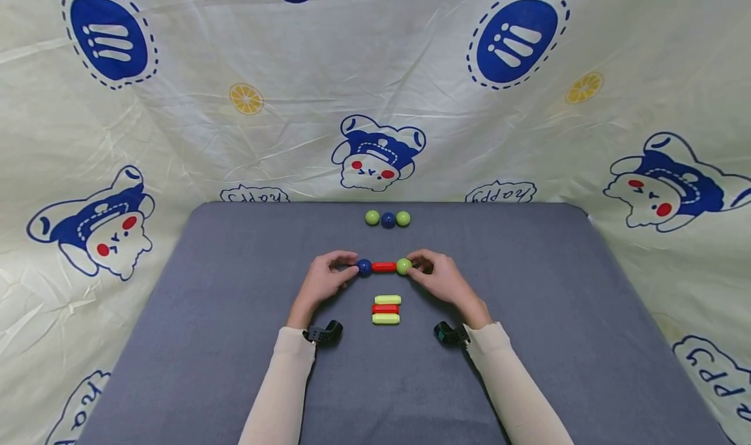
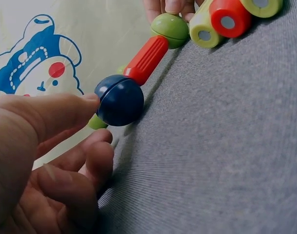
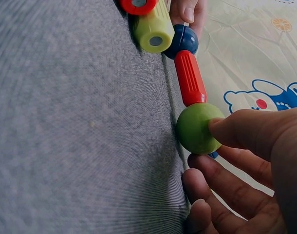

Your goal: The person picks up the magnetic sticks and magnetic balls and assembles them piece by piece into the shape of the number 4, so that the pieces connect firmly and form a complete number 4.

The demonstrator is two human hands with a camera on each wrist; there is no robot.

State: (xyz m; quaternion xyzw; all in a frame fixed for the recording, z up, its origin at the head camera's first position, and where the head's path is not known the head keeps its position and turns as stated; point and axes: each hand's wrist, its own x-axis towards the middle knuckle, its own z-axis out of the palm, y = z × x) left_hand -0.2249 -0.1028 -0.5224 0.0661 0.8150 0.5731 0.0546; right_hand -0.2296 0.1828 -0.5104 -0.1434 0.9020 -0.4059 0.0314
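nearest me, my pale sleeves (image 1: 276,386) run out over a dark grey cloth surface (image 1: 176,367), finely ribbed up close and broad enough to reach well past both arms. a black band (image 1: 325,332) sits at each wrist. between my forearms, just beyond the wrists, three loose rods (image 1: 385,309) lie crosswise in a neat stack of rows, yellow, red, yellow, with round grey discs in their ends.

past them, my left hand (image 1: 324,279) pinches a blue ball (image 1: 364,267) by thumb and finger, and my right hand (image 1: 441,279) pinches a green ball (image 1: 403,266) the same way. a red rod (image 1: 384,267) spans the two balls, touching both.

near the far edge, a row of balls (image 1: 388,220) sits green, blue, green. behind the surface and along its sides hangs a creased cream sheet (image 1: 387,54), printed with upside-down and sideways bears (image 1: 378,161), orange slices (image 1: 246,99), blue badges (image 1: 110,38) and the word "happy" in cloud outlines.
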